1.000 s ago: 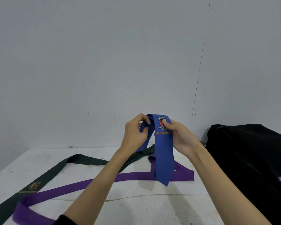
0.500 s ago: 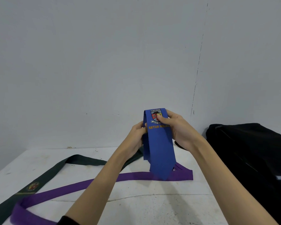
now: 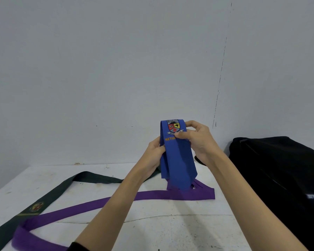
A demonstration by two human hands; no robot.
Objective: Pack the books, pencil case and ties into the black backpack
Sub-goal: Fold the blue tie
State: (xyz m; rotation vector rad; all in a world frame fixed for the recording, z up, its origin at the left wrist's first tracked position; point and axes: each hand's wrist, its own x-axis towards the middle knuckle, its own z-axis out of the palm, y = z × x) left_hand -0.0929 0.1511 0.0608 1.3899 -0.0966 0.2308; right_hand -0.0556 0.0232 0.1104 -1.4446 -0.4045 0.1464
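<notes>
I hold a folded blue tie [image 3: 177, 160] with a crest and yellow lettering upright above the table. My left hand [image 3: 153, 154] grips its left edge; my right hand [image 3: 196, 140] pinches its top right, thumb across the front. Below it a purple tie [image 3: 105, 205] lies stretched across the white table [image 3: 170, 230], and a dark green tie [image 3: 49, 194] with a badge runs from the centre to the front left. The black backpack [image 3: 283, 178] stands at the right against the wall. No books or pencil case are in view.
A grey wall [image 3: 116, 69] rises straight behind the table. The table's back edge meets it close behind the ties, and the backpack fills the right side.
The blue tie has been folded shorter and turned to face me, crest at the top. My left hand slid from the top down to its left edge. Both hands rose slightly.
</notes>
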